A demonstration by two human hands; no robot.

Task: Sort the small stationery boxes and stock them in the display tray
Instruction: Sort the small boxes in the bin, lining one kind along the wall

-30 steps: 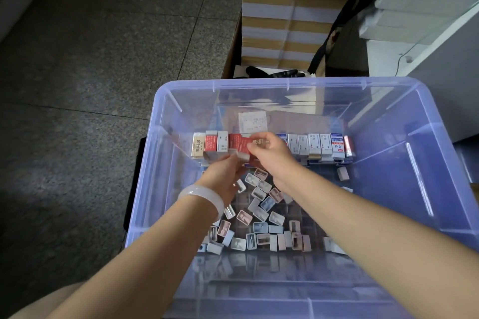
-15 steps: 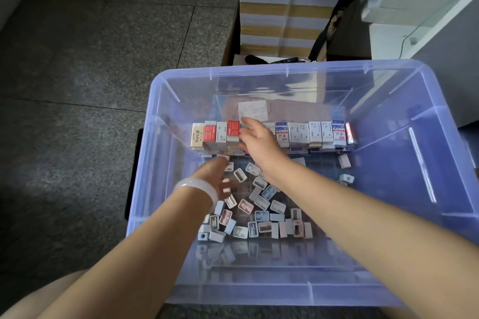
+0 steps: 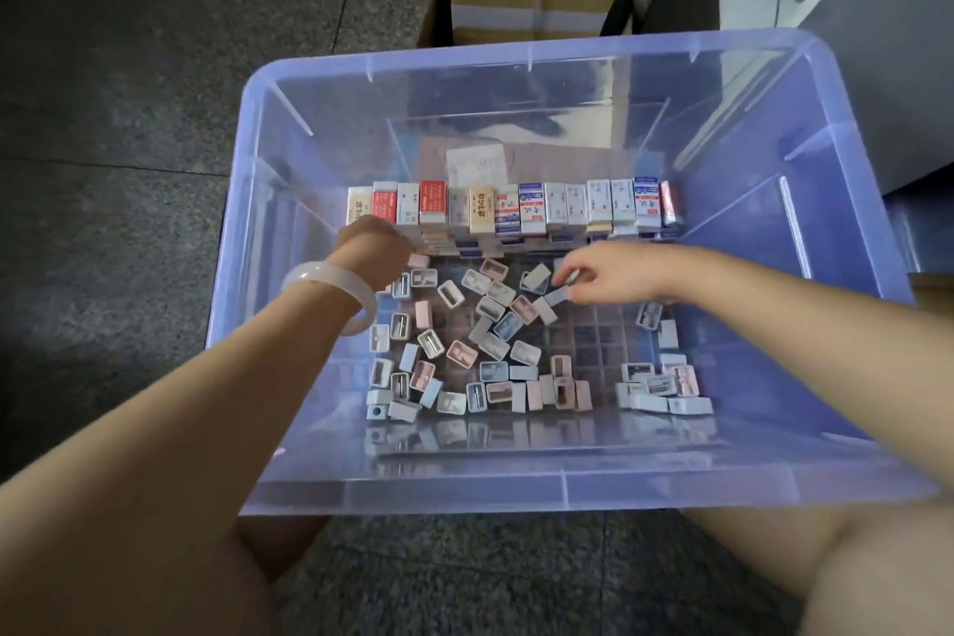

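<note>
Reaching into the clear bin (image 3: 268, 129), the left hand (image 3: 374, 248) curls beside the upright box row (image 3: 511, 212); what it holds I cannot tell. Loose small boxes (image 3: 490, 346) lie between. Rightward, the right hand (image 3: 614, 276) pinches one pale box (image 3: 556, 295).

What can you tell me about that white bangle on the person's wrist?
The bangle is one smooth, thick ring, milky white and slightly translucent, perhaps jade or glass. It circles the left wrist just behind the left hand, tilted a little, resting against the skin. It hangs inside the clear plastic bin, above the loose small boxes, touching none of them.
</note>
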